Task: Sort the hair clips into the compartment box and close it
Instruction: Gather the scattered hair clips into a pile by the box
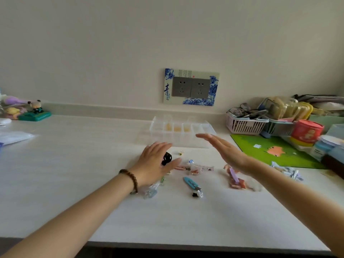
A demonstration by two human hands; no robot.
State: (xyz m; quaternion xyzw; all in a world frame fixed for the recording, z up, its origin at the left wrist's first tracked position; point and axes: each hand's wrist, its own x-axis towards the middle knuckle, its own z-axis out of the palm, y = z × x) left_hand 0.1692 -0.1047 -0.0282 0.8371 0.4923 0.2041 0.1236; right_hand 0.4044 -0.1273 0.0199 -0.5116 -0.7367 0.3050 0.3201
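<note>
Head view: white table [74,183], clear compartment box [181,134] at centre frame near the back wall, lid apparently open; 3 of its cells show something yellowish, contents otherwise unclear.

Hands: left hand [155,162] spread flat, palm down, gripping nothing, over the left end of the clip scatter. A black clip [166,158] sits just at its fingers; whether it touches cannot be told. Right hand [225,151] open, palm tilted inward, raised above the table, empty.

Risks (judgement): many clips look wrapped in clear film, so they may slide or be pinched 2 at a time. The box is transparent and pale against the table, so cell walls are easy to misjudge and a clip may land in the wrong cell. A sweeping left hand could push clips off toward the near edge.

Position: hair clips [193,169] lie between and below both hands, in front of the box. Teal clip [190,183] lower centre; purple clip [234,175] under the right wrist; more clips [287,172] at right, beside the green mat [270,146].
</note>
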